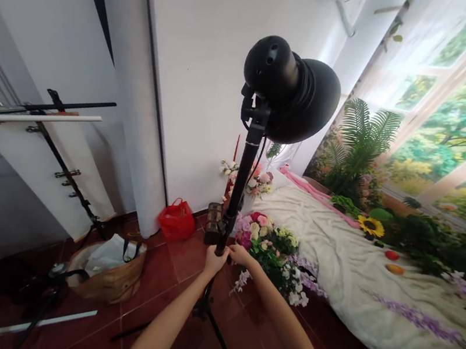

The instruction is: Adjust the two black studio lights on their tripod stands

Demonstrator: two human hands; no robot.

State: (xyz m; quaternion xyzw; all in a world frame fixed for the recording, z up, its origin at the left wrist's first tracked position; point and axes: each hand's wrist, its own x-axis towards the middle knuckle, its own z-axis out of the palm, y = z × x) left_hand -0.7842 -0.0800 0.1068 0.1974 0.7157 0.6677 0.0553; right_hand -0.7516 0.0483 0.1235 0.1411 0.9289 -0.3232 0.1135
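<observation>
A black studio lamp (290, 89) with a rounded housing and wide shade sits on top of a black light stand (238, 187), its shade facing right. My left hand (214, 261) is wrapped around the stand's pole, well below the lamp. Just to the right of it, my right hand (240, 255) is closed with its fingertips pinched against the side of the pole. The small dark part under those fingertips is mostly hidden, perhaps a knob. A thin cable hangs beside the upper pole. Lower down, the stand's legs (224, 344) spread over the red tiled floor.
Artificial flowers (261, 232) stand close to the right of the pole. A bed with a cream cover (317, 229) carries a sunflower (370, 226) and other blooms. On the left are a red bag (177, 220), a woven basket (119, 280) and a backdrop stand (62, 162).
</observation>
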